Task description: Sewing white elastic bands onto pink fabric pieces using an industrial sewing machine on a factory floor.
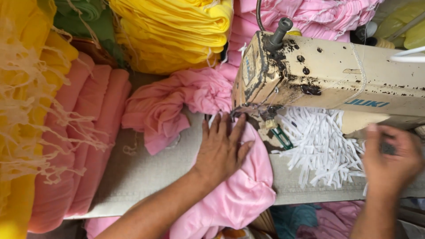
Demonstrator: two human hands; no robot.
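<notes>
Two hands: left hand (pixel 221 148) flat, open on pink cloth (pixel 241 194); right hand (pixel 389 157) blurred, grip unclear.

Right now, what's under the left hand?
The left hand lies flat on pink fabric draped over the table, by the sewing machine. What lies beneath that fabric is covered. The right hand is blurred, beside white strips.

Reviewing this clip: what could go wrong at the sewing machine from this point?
The left hand presses the pink cloth flat with its fingertips right by the needle area of the sewing machine, so a finger could get caught. The loose white strips lie beside the feed and might get drawn in. The right hand is blurred, so what it grips cannot be told.
</notes>
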